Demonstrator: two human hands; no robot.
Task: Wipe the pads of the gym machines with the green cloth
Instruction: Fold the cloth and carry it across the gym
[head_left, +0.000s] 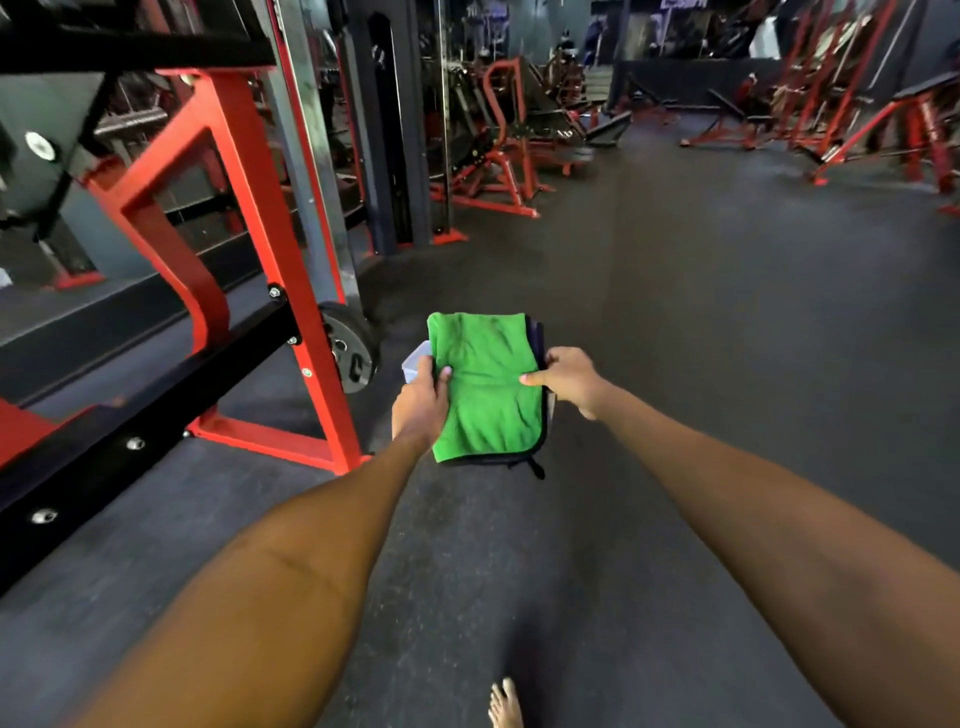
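Note:
A folded green cloth (485, 387) with a dark stitched edge is held flat in front of me over the grey floor. My left hand (420, 402) grips its left edge, thumb on top, together with a pale translucent object (415, 362) that shows only partly behind the cloth. My right hand (569, 379) pinches the cloth's right edge, thumb on the green side. Both arms are stretched out forward. No machine pad is under the cloth.
A red and black machine frame (249, 249) with a weight plate (350, 353) stands close at my left. More red machines (498, 156) line the back left and far right (883, 119). Grey rubber floor (701, 322) runs ahead. My bare foot (505, 706) shows at the bottom.

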